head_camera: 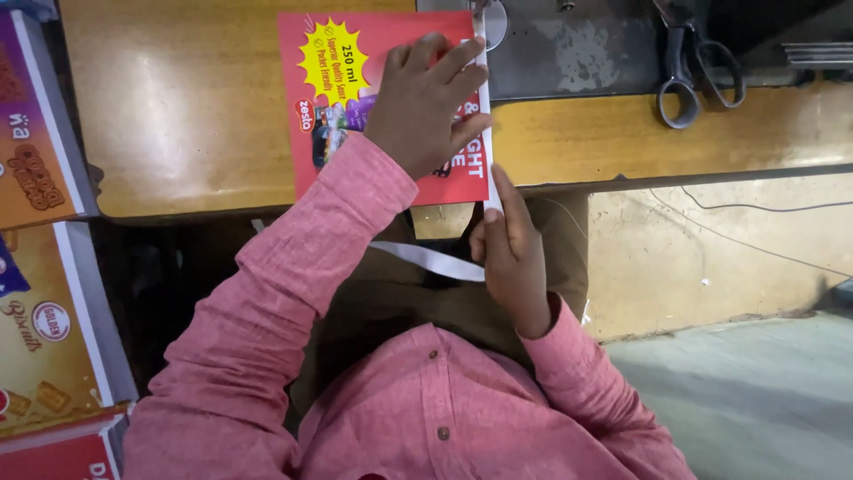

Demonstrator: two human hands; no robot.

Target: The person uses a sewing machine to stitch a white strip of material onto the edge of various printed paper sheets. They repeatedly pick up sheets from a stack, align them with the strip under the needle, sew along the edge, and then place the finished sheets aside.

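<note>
**Red sheet and white strip at the sewing machine**

Pink sleeves filled the bottom of the view, nearest the camera, above dark brown trousers. Far left, printed cartons (40, 293) stood stacked beside the wooden table (178, 107). On that table lay 1 red printed sheet (306, 151), its near edge just over the table's front edge. The left hand (425, 102) lay flat on it, fingers spread wide and pressing down, gripping nothing. Along the sheet's right edge ran a white strip (487, 116), which trailed off the table and curved back across the lap. The right hand (508, 253) held this strip below the table edge, fingers closed on it and the index finger stretched forward along it. The strip's far end reached the round metal part of the machine (490, 22) on the grey bed (577, 53). Further right, 1 pair of scissors (693, 67) rested on the bed's edge, well apart from both hands.

Judging by this, the strip was lined up along the whole right edge; whether any stitching held it could not be told, and the loose tail remained untrimmed.
</note>
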